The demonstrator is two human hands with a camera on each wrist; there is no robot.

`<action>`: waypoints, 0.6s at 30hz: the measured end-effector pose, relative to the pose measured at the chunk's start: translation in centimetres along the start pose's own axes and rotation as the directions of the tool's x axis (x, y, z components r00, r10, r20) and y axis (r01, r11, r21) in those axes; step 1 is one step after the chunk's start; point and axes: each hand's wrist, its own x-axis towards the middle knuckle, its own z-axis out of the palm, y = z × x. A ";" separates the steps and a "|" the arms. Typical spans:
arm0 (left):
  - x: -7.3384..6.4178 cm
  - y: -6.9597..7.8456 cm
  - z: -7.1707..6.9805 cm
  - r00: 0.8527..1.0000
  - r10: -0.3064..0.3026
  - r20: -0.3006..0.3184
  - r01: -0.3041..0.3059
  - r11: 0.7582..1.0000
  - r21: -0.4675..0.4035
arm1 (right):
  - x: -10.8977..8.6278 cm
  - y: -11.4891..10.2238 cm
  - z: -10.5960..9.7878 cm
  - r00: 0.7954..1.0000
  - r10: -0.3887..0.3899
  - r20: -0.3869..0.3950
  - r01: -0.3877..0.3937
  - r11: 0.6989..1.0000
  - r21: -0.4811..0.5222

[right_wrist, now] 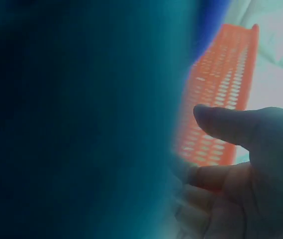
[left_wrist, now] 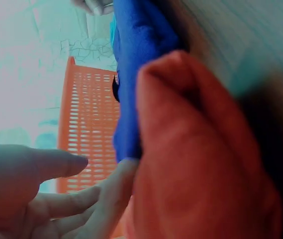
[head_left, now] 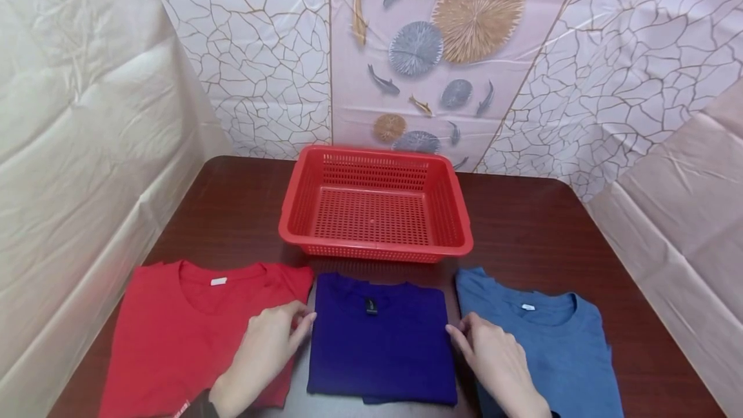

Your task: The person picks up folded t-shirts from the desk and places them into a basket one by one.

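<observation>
A folded navy-blue T-shirt [head_left: 380, 347] lies flat between my hands, its dark neck label at the top. My left hand [head_left: 261, 347] is at its left edge, over the inner side of a folded red T-shirt [head_left: 168, 328]. In the left wrist view, thumb [left_wrist: 61, 164] and forefinger stand apart, the forefinger beside the blue cloth [left_wrist: 131, 99]. At the right edge is my right hand [head_left: 499, 360], above a folded grey-blue T-shirt [head_left: 569, 340]. Its thumb [right_wrist: 226, 124] stands apart from the bent fingers in the right wrist view; teal cloth hides some fingertips.
Behind the shirts stands an empty red plastic basket [head_left: 377, 247] with slotted walls. All of it rests on a dark brown wooden table [head_left: 522, 231]. Patterned cloth [head_left: 261, 63] hangs at the back, and pale cloth [head_left: 87, 147] drapes along the sides.
</observation>
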 end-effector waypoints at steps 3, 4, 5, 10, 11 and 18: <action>0.2 -0.6 0.4 0.990 -0.052 0.127 0.067 0.991 -0.112 | 0.6 0.8 0.2 0.996 0.020 0.091 -0.025 0.998 0.059; 0.3 -0.7 0.5 0.983 -0.071 0.170 0.097 0.984 -0.150 | 0.9 0.9 0.3 0.994 0.020 0.111 -0.030 0.996 0.082; 0.4 -0.8 0.7 0.974 -0.090 0.208 0.130 0.973 -0.190 | 1.0 1.0 0.4 0.991 0.021 0.129 -0.035 0.994 0.104; 1.0 -1.1 1.3 0.924 -0.131 0.360 0.275 0.881 -0.386 | 1.8 1.0 0.7 0.971 0.027 0.237 -0.083 0.969 0.231; 1.1 -1.1 1.4 0.909 -0.131 0.396 0.311 0.846 -0.434 | 1.9 0.9 0.8 0.966 0.024 0.256 -0.093 0.961 0.262; 1.8 -1.5 1.5 0.768 -0.049 0.638 0.562 0.527 -0.637 | 2.1 1.0 1.1 0.945 -0.071 0.320 -0.102 0.864 0.493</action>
